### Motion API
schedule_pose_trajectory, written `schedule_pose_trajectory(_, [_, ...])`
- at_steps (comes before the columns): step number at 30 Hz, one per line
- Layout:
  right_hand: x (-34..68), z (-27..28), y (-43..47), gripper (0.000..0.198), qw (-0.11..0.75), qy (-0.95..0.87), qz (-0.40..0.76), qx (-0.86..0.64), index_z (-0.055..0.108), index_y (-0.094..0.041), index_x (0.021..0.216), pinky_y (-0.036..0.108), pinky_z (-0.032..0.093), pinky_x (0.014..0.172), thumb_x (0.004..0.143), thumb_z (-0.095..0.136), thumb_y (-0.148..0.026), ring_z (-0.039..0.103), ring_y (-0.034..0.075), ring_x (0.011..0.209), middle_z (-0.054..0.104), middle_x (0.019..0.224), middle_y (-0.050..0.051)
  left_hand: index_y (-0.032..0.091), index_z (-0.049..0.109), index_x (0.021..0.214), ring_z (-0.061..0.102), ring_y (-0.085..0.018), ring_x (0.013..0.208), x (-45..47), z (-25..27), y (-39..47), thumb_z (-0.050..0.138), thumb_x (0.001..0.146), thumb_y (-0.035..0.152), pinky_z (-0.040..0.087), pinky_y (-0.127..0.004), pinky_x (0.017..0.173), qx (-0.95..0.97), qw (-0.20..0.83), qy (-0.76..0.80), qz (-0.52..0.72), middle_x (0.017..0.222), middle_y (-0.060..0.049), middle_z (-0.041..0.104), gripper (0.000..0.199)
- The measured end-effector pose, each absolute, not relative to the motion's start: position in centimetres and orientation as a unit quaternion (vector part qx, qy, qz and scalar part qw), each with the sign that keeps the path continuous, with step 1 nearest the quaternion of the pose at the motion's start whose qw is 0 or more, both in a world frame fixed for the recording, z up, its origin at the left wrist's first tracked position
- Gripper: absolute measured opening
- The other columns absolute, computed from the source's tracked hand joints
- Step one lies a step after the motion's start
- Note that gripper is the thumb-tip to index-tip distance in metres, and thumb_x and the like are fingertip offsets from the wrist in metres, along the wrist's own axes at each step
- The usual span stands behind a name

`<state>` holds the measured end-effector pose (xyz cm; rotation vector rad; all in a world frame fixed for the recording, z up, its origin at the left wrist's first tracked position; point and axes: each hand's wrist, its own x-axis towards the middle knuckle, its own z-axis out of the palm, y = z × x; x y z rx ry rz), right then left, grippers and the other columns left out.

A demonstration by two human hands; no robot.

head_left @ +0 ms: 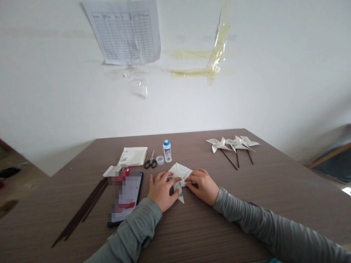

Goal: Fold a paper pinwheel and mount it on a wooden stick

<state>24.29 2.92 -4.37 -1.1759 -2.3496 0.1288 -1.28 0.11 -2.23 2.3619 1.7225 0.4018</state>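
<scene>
A partly folded paper pinwheel [177, 170] of printed paper lies on the table between my hands. My left hand [163, 190] grips it from the left, its index finger pressed near the middle and its thumb by the lower point. On the other side, my right hand [203, 185] pinches a folded edge near the centre between thumb and fingers. The fingers hide part of the folds there. Just beyond the paper stand a white glue bottle [167, 153] with a blue cap and a small round clear container [160, 160]. Black-handled scissors [151, 162] lie beside them.
Several finished pinwheels [218, 145] on dark sticks lie at the back right. At left are a stack of paper squares [133, 156], a phone [128, 199] and a bundle of dark sticks [87, 204]. The wall [186, 109] borders the table's far edge.
</scene>
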Motion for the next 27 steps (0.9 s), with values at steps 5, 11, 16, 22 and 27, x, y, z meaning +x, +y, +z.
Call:
schedule_pose_trajectory(5, [24.4,-4.8,3.0,0.019,0.261,-0.861,0.059,-0.432,0.098,-0.031,0.115,0.055,0.07,0.126,0.113,0.083,-0.02,0.094,0.034,0.111,0.098,0.115,0.008,0.049,0.094,0.161,0.066,-0.053,0.175,-1.3,-2.3,0.0,0.085,0.112,0.03,0.036,-0.101,0.153,0.799,0.092,0.58,0.128,0.18,-0.01,0.083,0.053])
schedule_pose_trajectory(11, [24.7,-6.2,3.7,0.016,0.306,-0.859,0.046,-0.409,0.099,-0.032,0.113,0.055,0.073,0.122,0.111,0.086,-0.023,0.094,0.033,0.101,0.097,0.107,0.007,0.048,0.097,0.157,0.067,-0.055,0.175,-0.8,-1.2,-0.1,0.09,0.109,0.029,0.035,-0.104,0.151,0.791,0.104,0.59,0.122,0.179,-0.01,0.084,0.052])
schedule_pose_trajectory(16, [24.8,-7.1,4.3,0.014,0.346,-0.853,0.039,-0.388,0.1,-0.034,0.111,0.053,0.075,0.116,0.107,0.09,-0.024,0.094,0.033,0.096,0.097,0.102,0.005,0.047,0.095,0.161,0.064,-0.053,0.179,0.0,0.0,-0.3,0.091,0.11,0.03,0.032,-0.102,0.154,0.779,0.116,0.609,0.089,0.183,-0.011,0.081,0.054])
schedule_pose_trajectory(22, [24.9,-7.1,4.2,0.013,0.353,-0.851,0.053,-0.386,0.1,-0.034,0.111,0.053,0.075,0.115,0.106,0.093,-0.023,0.094,0.033,0.097,0.097,0.104,0.006,0.046,0.095,0.161,0.063,-0.053,0.18,0.2,0.4,-0.4,0.091,0.11,0.028,0.031,-0.102,0.154,0.779,0.115,0.611,0.081,0.184,-0.012,0.081,0.054])
schedule_pose_trajectory(27, [25.0,-7.1,4.2,0.015,0.352,-0.852,0.055,-0.385,0.1,-0.033,0.116,0.053,0.074,0.115,0.105,0.093,-0.025,0.092,0.033,0.094,0.096,0.101,0.006,0.045,0.094,0.165,0.062,-0.053,0.183,0.5,1.0,-0.5,0.09,0.111,0.026,0.029,-0.102,0.155,0.775,0.121,0.617,0.064,0.187,-0.013,0.079,0.057])
